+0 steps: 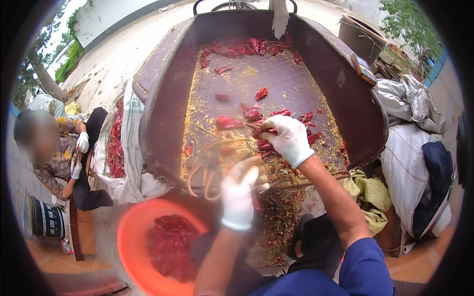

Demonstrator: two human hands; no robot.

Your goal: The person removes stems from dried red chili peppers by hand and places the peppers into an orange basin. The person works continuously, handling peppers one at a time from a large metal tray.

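My right hand (287, 137), in a white knit glove, pinches a dried red chili pepper by its stem end over the cart bed. My left hand (240, 194), gloved the same way and slightly blurred, has its fingers curled above the bed's near edge. A red chili piece (256, 201) shows beneath those fingers, partly hidden. Loose dried chilies (229, 123) and thin stalks lie around my right hand on the maroon metal cart bed (233, 85). Below my left forearm stands an orange plastic basin (131, 236) with a heap of red chilies (172, 244) in it.
More chilies (240, 47) lie along the bed's far end, with yellow seeds scattered about. A handheld device (364, 70) rests on the right rim. Stalk debris (281, 225) covers the ground below. At left a gloved co-worker (61, 148) sits beside a chili-filled sack (116, 144).
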